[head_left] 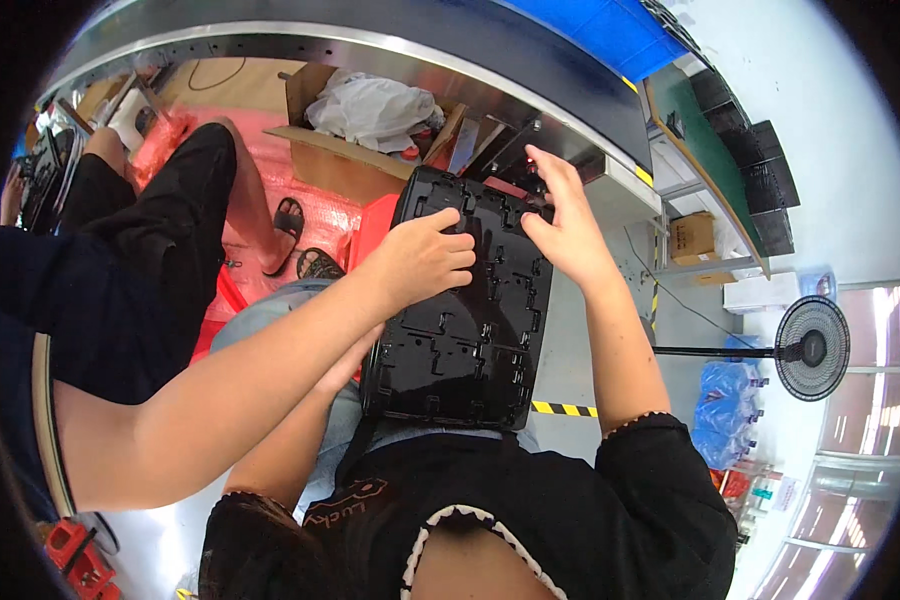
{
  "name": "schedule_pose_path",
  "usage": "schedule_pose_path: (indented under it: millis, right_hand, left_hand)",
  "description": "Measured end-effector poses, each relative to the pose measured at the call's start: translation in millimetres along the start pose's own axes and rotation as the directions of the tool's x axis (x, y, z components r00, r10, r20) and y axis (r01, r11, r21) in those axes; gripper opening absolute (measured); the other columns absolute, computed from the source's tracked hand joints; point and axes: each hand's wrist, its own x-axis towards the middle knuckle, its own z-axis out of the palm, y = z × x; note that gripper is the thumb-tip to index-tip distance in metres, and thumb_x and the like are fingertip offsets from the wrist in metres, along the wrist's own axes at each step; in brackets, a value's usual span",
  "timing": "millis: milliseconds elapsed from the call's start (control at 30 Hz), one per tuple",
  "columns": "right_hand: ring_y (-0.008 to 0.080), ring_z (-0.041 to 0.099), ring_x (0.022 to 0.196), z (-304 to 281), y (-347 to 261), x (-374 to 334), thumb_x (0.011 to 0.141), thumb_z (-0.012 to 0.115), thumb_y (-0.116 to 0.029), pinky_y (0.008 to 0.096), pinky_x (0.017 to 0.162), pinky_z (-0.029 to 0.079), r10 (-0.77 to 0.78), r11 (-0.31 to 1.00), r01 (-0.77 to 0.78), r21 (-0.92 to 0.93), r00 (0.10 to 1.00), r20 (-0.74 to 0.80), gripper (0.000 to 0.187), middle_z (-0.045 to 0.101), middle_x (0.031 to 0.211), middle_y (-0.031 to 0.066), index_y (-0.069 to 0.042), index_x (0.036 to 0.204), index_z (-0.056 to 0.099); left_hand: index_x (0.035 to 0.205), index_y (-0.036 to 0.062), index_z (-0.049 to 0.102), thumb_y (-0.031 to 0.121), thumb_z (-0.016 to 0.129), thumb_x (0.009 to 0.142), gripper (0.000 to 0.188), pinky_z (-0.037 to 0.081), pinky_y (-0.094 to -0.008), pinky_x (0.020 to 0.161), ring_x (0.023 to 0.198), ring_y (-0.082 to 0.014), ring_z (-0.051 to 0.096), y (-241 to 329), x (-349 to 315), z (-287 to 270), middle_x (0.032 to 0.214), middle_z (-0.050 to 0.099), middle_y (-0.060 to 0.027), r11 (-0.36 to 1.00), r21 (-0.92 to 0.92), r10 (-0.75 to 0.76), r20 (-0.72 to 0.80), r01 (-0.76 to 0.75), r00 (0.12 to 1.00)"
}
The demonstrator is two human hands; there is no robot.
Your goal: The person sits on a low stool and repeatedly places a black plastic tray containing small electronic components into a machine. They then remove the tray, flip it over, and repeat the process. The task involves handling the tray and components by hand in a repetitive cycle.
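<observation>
Head view shows dark bench (440,30), fan (813,348), black tray (460,362) over lap (338,432), right grip (570,235) wide, left grip (353,362) unclear

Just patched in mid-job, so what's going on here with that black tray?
Two people have hands at the black tray, which lies over the wearer's jeans. The wearer's left hand is at its left edge, partly hidden beneath a co-worker's forearm. The co-worker's hand reaches over the tray's upper left, fingers bent. The wearer's right hand is open by the upper right edge; whether it touches is unclear.
</observation>
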Motion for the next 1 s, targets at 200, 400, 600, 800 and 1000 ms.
schedule_pose_path:
  millis: [200, 400, 600, 800, 1000]
  right_hand:
    - [0.0342, 0.043, 0.133, 26, 3, 7, 0.076, 0.055, -0.005, 0.0366, 0.11, 0.035, 0.113, 0.993, -0.099, -0.069, 0.959, 0.258, 0.071, 0.046, 0.14, 0.0223, -0.001, 0.145, 0.038]
    - [0.0373, 0.04, 0.136, 66, -15, 16, 0.07, 0.078, -0.025, 0.0389, 0.115, 0.03, 0.007, 0.992, 0.041, -0.116, 0.925, 0.38, 0.093, 0.042, 0.144, 0.0268, 0.004, 0.147, 0.034]
    - [0.0382, 0.051, 0.122, 76, -27, 34, 0.063, 0.081, -0.032, 0.0411, 0.105, 0.041, 0.133, 0.907, 0.074, -0.415, 0.885, 0.447, 0.1, 0.052, 0.128, 0.026, 0.001, 0.146, 0.037]
    - [0.0391, 0.054, 0.115, 75, -15, 37, 0.063, 0.081, -0.034, 0.0425, 0.101, 0.044, 0.102, 0.915, 0.09, -0.394, 0.892, 0.439, 0.1, 0.054, 0.121, 0.0254, -0.001, 0.147, 0.036]
    - [0.039, 0.051, 0.12, 79, -13, 30, 0.059, 0.082, -0.028, 0.0424, 0.105, 0.042, 0.085, 0.883, 0.109, -0.457, 0.92, 0.384, 0.105, 0.054, 0.124, 0.0223, -0.005, 0.149, 0.033]
  left_hand:
    - [0.153, 0.0052, 0.029, 0.02, 0.05, 0.101, 0.058, 0.017, -0.0351, 0.118, 0.148, -0.0232, 0.021, 44, 11, -6, 0.159, 0.026, -0.0109, 0.976, -0.192, 0.152, 0.258, -0.103, 0.954]
    - [0.157, 0.0075, 0.008, 0.038, 0.038, 0.104, 0.068, 0.004, -0.0374, 0.121, 0.152, -0.0247, -0.001, 29, 5, 0, 0.165, 0.004, -0.0143, 0.975, -0.208, 0.139, 0.304, -0.076, 0.942]
    - [0.157, 0.0101, 0.015, 0.041, 0.041, 0.103, 0.067, 0.006, -0.0372, 0.121, 0.152, -0.0269, 0.003, 32, 6, -3, 0.164, 0.009, -0.0156, 0.971, -0.229, 0.132, 0.291, -0.065, 0.947]
    - [0.156, 0.012, 0.024, 0.041, 0.047, 0.102, 0.065, 0.009, -0.0375, 0.12, 0.152, -0.0273, 0.007, 33, 9, -6, 0.163, 0.014, -0.0161, 0.952, -0.3, 0.146, 0.281, -0.058, 0.949]
    - [0.155, 0.0123, 0.027, 0.04, 0.049, 0.101, 0.064, 0.01, -0.0378, 0.12, 0.151, -0.0273, 0.01, 33, 9, -7, 0.162, 0.015, -0.0165, 0.948, -0.317, 0.132, 0.273, -0.04, 0.953]
